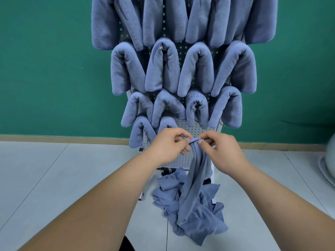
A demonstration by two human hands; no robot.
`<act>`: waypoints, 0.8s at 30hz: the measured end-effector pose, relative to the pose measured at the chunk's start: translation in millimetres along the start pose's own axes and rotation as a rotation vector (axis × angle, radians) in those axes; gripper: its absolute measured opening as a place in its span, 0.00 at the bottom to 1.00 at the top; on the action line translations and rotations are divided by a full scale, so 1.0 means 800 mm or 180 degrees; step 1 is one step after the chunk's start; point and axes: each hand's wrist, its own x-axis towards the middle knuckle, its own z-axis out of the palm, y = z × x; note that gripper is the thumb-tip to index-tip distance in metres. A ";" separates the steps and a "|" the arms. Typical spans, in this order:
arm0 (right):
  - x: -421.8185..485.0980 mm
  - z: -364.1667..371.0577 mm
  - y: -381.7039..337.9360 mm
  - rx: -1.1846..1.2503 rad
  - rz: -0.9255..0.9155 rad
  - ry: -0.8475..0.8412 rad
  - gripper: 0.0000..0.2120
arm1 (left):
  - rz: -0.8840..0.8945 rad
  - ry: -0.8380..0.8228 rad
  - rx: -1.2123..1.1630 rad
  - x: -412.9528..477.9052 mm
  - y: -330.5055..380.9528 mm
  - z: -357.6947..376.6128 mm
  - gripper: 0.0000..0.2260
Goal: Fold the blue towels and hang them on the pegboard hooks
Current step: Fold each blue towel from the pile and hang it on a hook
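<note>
Towel [194, 178] pinched at its top hem by left hand [167, 145] and right hand [223, 151] alike, long axis hanging straight down to floor pile [166, 192], bare bottom-right corner of pegboard [199, 129] just beyond and above, neither hand clearly nearer.

Bare arms, bare hands.
Left forearm [101, 201] and right forearm [279, 194] uncovered right to the lower edge of the view; left hand [166, 147] and right hand [223, 151] bare, nails trimmed short; sliver of dark clothing [129, 244] low between the arms.
</note>
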 end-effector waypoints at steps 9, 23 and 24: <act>-0.003 -0.018 0.003 -0.0049 -0.0148 0.0186 0.04 | 0.0465 0.0359 0.0801 -0.001 -0.008 -0.010 0.07; -0.008 -0.029 0.010 -0.1463 -0.0099 0.0095 0.05 | 0.0494 0.0395 0.0058 -0.002 0.001 -0.029 0.03; -0.008 -0.029 0.013 -0.1681 0.0011 0.0020 0.05 | 0.0479 0.0477 0.0075 -0.001 -0.001 -0.033 0.04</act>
